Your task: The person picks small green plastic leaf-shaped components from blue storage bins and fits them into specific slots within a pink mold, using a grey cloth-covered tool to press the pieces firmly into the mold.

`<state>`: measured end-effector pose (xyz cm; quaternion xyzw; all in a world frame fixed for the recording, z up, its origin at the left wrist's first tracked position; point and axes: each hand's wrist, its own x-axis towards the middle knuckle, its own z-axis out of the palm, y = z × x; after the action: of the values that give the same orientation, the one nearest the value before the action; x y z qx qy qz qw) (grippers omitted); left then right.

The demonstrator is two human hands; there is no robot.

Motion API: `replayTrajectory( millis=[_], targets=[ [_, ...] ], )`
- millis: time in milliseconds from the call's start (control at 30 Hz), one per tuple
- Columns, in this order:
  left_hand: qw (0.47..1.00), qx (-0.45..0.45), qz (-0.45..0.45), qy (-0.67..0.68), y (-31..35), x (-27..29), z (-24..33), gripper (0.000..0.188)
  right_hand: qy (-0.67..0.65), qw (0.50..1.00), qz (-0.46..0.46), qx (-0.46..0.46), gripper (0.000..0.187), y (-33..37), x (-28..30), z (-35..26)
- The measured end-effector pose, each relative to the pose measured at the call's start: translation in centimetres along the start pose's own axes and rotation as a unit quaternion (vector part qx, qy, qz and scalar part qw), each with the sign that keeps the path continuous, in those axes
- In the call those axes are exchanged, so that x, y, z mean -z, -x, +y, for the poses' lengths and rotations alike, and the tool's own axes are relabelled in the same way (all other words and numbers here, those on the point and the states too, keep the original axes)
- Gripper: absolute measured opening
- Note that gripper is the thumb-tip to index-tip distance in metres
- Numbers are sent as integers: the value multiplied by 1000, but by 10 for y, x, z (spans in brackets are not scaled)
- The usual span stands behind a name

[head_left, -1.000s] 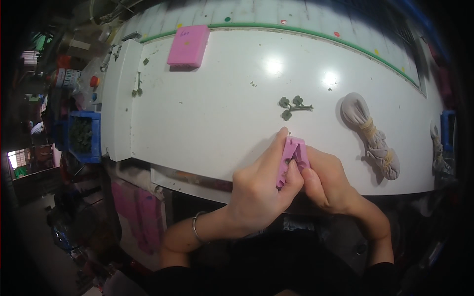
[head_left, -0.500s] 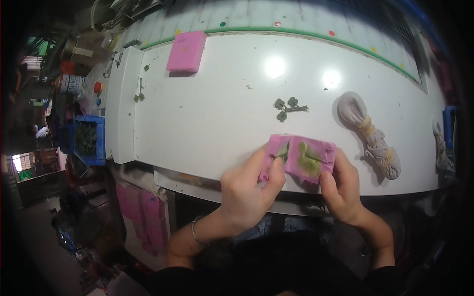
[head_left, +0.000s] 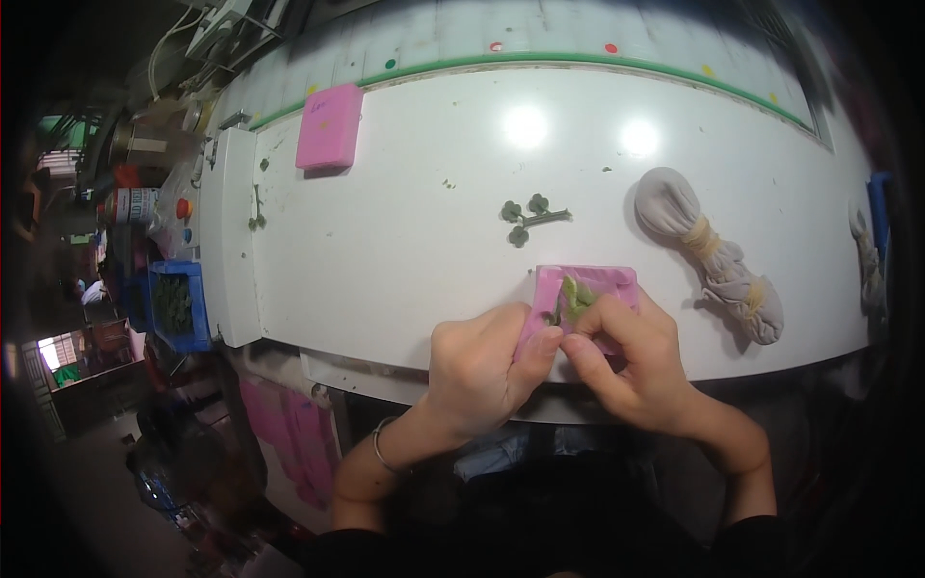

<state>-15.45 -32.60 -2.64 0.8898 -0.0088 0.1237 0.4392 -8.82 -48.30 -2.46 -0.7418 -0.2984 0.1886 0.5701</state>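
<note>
At the table's near edge, my left hand (head_left: 487, 366) is closed on the left side of a pink rubbery mould (head_left: 617, 277), its thumb pressed on the front rim. Inside the mould's hollow lies a light green leaf-shaped piece (head_left: 576, 294), with a darker green bit beside my left thumb. Reaching in from the right, my right hand (head_left: 631, 361) has thumb and forefinger bent together at the lower end of the green piece. Those fingers partly hide the piece and the mould's right half. Beyond the mould lies a dark green sprig (head_left: 535, 217) with several rounded leaves.
A closed pink block (head_left: 330, 127) sits at the far left of the white table (head_left: 405, 222). To the right lies a grey cloth bundle (head_left: 708, 246) tied with yellowish bands. A blue crate (head_left: 180, 303) of dark green pieces stands off the left side. Another sprig (head_left: 257, 207) lies near the left ledge.
My right hand has moved from the mould's right edge to its middle, fingers now at the green piece. The mould's folded flaps have come together. The view has shifted slightly.
</note>
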Motion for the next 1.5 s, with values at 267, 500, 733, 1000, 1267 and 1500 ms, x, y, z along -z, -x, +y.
replayTrajectory(
  millis=[267, 500, 733, 1000, 1267, 1500],
  targets=[
    [1000, -27, -6, 14, -9, -2, 3, 27, -37, 999, -12, -14, 15, -5, 4, 4],
    [999, -21, -30, 20, -10, -2, 1, 28, -60, 998, -18, -27, 12, -6, 5, 6],
    [999, -33, -24, 18, -11, -5, 5, 28, -42, 998, 46, -6, 12, -1, -8, 12],
    [1000, -10, -1, 19, -10, -3, 6, 26, -34, 998, 60, -14, 12, -1, -8, 11],
    [998, 2, 60, -32, -4, 0, -1, 36, -75, 993, 52, -77, 13, 3, -5, 7],
    [912, 79, 119, 384, -5, -23, 1, 100, -291, 952, -31, -93, 25, 18, -19, -18]
  ],
)
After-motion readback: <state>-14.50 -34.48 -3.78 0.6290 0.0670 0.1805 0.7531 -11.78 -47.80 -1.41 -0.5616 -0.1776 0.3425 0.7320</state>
